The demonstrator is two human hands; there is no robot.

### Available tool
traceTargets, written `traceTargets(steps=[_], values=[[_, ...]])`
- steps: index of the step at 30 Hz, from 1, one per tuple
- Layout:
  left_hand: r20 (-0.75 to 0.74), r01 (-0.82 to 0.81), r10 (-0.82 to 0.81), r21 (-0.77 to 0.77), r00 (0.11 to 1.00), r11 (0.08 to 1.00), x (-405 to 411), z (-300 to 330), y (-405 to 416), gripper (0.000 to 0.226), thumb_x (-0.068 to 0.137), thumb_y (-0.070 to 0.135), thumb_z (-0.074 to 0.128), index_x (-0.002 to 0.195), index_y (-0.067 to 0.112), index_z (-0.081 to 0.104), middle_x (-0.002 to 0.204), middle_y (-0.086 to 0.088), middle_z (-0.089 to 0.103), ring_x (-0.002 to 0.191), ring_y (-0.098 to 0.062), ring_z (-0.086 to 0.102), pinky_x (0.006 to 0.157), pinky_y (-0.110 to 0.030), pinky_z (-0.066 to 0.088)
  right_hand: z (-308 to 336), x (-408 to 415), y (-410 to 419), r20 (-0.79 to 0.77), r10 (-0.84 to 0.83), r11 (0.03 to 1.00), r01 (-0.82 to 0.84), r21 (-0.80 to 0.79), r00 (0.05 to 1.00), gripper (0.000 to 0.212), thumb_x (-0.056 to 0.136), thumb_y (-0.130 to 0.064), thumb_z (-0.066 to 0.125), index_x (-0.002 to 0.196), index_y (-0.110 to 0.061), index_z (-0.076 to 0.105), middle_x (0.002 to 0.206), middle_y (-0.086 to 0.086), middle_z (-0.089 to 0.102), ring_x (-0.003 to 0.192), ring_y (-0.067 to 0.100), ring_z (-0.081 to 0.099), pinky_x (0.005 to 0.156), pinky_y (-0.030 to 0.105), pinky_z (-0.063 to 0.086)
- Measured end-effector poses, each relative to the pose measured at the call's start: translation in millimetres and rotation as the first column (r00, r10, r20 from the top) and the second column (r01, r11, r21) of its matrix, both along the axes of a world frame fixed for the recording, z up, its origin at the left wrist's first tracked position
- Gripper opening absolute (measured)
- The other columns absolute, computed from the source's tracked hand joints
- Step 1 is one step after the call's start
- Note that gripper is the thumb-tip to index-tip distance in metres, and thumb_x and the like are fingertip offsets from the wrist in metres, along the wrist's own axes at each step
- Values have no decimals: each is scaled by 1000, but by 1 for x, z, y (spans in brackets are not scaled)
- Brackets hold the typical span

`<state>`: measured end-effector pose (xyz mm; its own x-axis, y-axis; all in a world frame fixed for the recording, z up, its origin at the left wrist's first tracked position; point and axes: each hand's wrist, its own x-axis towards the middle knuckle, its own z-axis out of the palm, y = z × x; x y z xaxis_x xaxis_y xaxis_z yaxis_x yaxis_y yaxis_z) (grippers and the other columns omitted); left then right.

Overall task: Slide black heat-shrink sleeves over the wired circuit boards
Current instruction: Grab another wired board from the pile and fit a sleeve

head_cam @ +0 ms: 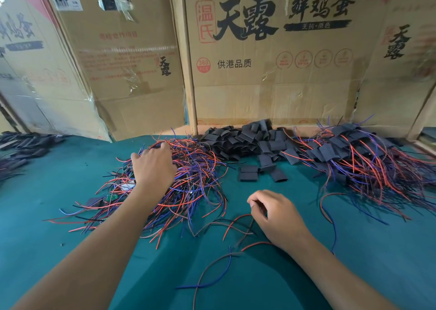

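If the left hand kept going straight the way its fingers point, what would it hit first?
Probably more of the tangled red and blue wire pile the left hand rests on, then the brown cardboard boxes; depth is unclear.

A worktop [165, 274] covered in teal-green cloth fills the foreground. Along its far edge stand flattened brown cardboard boxes [271, 73], printed with black and red Chinese characters, some wrapped in clear tape. Soft, even light falls throughout.
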<state>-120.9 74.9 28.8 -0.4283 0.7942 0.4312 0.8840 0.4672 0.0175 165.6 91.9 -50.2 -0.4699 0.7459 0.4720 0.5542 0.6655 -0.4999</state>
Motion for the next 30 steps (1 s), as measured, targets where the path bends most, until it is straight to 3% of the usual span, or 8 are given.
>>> traceTargets(steps=[4,12,15,17,21,26,28,30], values=[[0,55,-56,191,998,980,10,19,-14,29,80,30,70,103,15,59,77,-6,67,84,-31,62,79,-41,36,-2,-1,1,4,7,1000,-7,-15,1000,12,92,-19,53,82,-25,57,75,-15,57,70,11,52,67,26,43],[-189,221,-145,487,971,845,43,56,-54,14,87,31,64,92,18,65,79,-4,71,85,-32,60,80,-42,39,-3,-1,2,20,-11,1000,11,-10,1000,12,91,-18,53,82,-25,57,76,-16,56,72,13,52,67,26,42],[24,200,-284,652,959,732,48,74,-63,11,86,35,61,94,27,63,72,9,65,74,-21,59,72,-35,44,-3,-1,2,7,-6,1000,6,-7,1000,13,91,-17,53,82,-25,57,77,-17,56,70,12,51,68,26,42],[308,140,-510,734,803,664,54,75,-63,10,85,31,63,95,31,66,67,11,65,63,-9,58,62,-26,45,-3,-1,1,6,-8,1000,8,-7,1000,13,91,-17,53,81,-25,57,77,-17,56,70,12,51,68,26,43],[678,-5,-688,713,260,701,79,45,-53,13,92,10,62,85,17,71,63,2,66,56,-11,57,55,-26,43,-3,-2,2,-8,-22,1000,22,-11,1000,14,90,-17,53,80,-25,57,73,-17,55,66,9,50,64,28,44],[708,-51,-659,670,-254,741,106,-10,-46,13,95,10,59,85,14,66,76,-9,67,63,-16,61,58,-22,51,-4,0,5,-16,-4,1000,4,-10,1000,13,90,-18,54,79,-24,57,68,-15,53,65,10,50,59,28,43],[657,-65,-631,669,-413,740,112,-22,-42,8,91,14,62,94,12,69,81,-11,65,66,-15,62,62,-23,53,-5,2,7,-34,-2,999,1,-34,999,10,89,-18,57,80,-23,58,69,-13,54,68,11,51,59,27,42],[600,-85,-588,657,-542,749,115,-29,-40,19,89,15,63,105,8,71,86,-10,63,70,-14,61,65,-23,54,-6,3,8,-63,-2,999,0,-47,998,10,90,-19,58,81,-24,59,68,-14,54,67,11,52,59,27,43]])
